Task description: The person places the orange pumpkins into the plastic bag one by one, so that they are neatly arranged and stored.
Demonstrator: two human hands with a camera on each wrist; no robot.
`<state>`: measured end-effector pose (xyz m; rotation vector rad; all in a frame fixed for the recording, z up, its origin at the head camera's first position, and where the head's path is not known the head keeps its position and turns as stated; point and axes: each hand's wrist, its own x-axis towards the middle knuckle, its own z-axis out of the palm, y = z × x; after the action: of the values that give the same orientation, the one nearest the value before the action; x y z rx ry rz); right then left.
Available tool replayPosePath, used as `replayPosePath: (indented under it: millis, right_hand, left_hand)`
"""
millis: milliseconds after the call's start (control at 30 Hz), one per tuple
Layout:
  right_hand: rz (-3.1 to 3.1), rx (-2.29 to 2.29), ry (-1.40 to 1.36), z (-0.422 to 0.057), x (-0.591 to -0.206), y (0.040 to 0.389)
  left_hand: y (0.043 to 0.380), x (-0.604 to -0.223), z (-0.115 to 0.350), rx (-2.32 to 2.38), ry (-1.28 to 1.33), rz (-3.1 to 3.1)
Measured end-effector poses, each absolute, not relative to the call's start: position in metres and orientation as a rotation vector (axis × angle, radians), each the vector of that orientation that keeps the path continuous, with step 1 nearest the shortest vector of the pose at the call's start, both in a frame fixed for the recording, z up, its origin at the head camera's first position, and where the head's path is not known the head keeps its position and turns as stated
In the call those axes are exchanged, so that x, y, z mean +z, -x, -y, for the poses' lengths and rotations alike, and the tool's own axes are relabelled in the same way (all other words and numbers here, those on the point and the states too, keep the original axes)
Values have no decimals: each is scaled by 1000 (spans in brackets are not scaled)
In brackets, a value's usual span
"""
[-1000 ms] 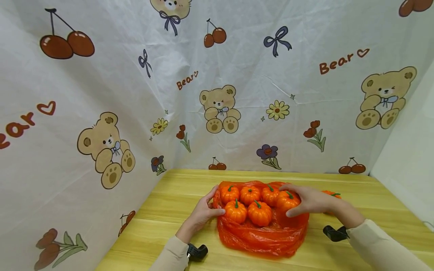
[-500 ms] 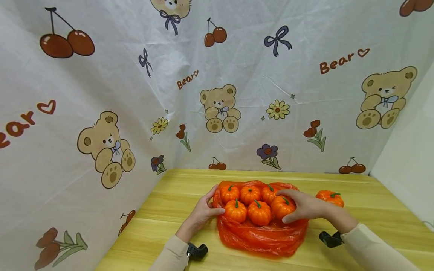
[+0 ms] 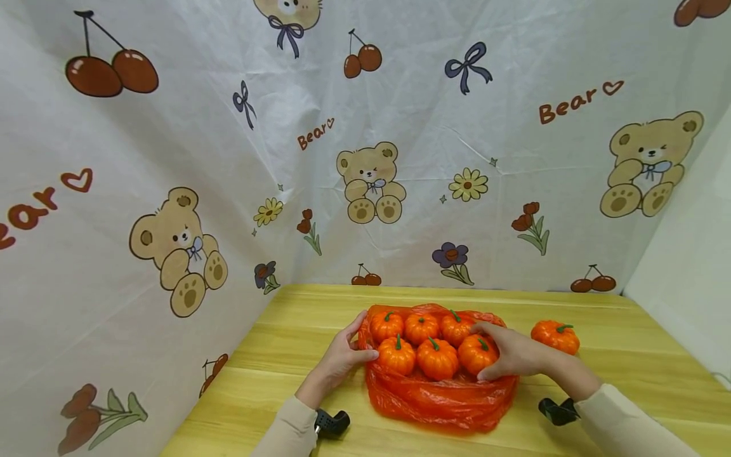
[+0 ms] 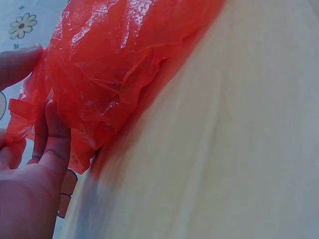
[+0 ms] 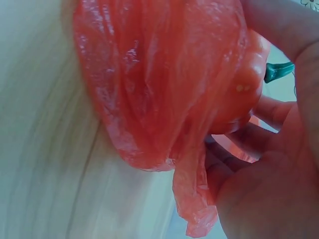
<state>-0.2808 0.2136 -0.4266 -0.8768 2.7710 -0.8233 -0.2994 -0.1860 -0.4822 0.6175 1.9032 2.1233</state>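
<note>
An open red plastic bag on the table holds several small orange pumpkins with green stems. Its left side is held by my left hand, thumb at the front rim. In the left wrist view the fingers of that left hand lie against the crinkled bag. My right hand grips the front right pumpkin inside the bag. From the right wrist, the right hand curls round this pumpkin, whose lower part is behind bag film. The right fingertips are partly hidden.
One more pumpkin lies on the wooden table, right of the bag and just beyond my right wrist. A white cloth printed with bears stands behind and at the left. Black wrist devices sit under both sleeves.
My right hand has brought its pumpkin left and down into the front right spot of the bag, then edged slightly right. The loose pumpkin at right shows more. My left hand stays put.
</note>
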Motion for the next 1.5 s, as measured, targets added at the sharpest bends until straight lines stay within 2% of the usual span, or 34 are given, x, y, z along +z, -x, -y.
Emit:
replayPosePath:
  millis: [300,1000,1500]
  right_hand:
    - [-2801,-795,963,-213,-430,275]
    - [-2694,-854,923,-220,-409,261]
    - [-2764,-922,907,-257,-383,261]
  left_hand:
    - [299,-482,187,2118,-613,-1903]
    - [300,-483,187,2108,-621,-1904]
    - [299,-480,186,2114,-617,-1915]
